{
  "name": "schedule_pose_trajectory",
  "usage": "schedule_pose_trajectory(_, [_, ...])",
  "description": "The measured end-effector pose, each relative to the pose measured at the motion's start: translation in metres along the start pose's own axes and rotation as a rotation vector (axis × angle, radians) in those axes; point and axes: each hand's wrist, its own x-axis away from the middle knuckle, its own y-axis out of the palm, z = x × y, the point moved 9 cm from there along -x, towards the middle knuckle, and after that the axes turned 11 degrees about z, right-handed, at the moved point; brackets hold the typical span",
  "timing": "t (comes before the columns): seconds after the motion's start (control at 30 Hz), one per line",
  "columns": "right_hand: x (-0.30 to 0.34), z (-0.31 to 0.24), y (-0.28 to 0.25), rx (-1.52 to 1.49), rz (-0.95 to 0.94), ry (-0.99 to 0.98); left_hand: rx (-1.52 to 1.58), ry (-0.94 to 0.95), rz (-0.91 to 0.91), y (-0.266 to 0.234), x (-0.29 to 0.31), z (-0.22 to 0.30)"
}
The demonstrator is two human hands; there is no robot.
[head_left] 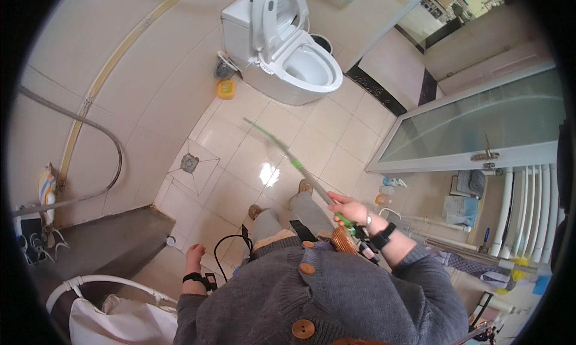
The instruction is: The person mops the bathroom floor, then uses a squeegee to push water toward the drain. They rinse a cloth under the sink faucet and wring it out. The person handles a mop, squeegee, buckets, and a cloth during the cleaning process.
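Note:
A long grey pole with green fittings [295, 163] slants across the tiled floor, and its thin green far end reaches toward the toilet. What kind of tool it is, I cannot make out. My right hand [349, 209] is wrapped round its upper part, just above a green grip. At my left side hangs my left hand [195, 257], its fingers curled in and nothing showing in them. Both wrists wear black straps. A black cable [219, 242] loops beside my left leg.
Ahead stands a white toilet [300, 69] with its lid up, a yellow container [226, 89] beside it. A floor drain [189, 162] lies left. On the right are a glass door [474, 126] and a white radiator [528, 210]. A white cloth bag [120, 321] hangs at lower left.

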Motion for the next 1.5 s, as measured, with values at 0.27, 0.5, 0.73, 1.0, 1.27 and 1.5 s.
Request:
schedule_pose_trajectory(0.27, [0.049, -0.015, -0.11, 0.072, 0.26, -0.296, -0.067, -0.085, -0.019, 0.002, 0.011, -0.035])
schedule_pose_trajectory(0.5, [0.011, -0.088, -0.107, 0.107, 0.337, -0.323, 0.022, -0.004, -0.039, 0.023, 0.012, -0.005])
schedule_pose_trajectory(0.73, [0.058, -0.065, -0.122, 0.002, 0.264, -0.285, 0.1, 0.023, 0.054, -0.007, 0.044, 0.024])
schedule_pose_trajectory(1.0, [0.078, -0.063, -0.109, -0.601, 0.024, -0.163, -0.084, -0.044, -0.115, 0.041, 0.042, 0.004])
schedule_pose_trajectory(1.27, [0.032, -0.117, -0.075, -1.474, -0.632, 0.162, 0.024, 0.085, -0.052, 0.045, 0.011, 0.072])
schedule_pose_trajectory(1.5, [0.047, -0.066, -0.122, -1.678, -0.656, 0.205, -0.11, 0.034, -0.015, 0.042, 0.01, 0.061])
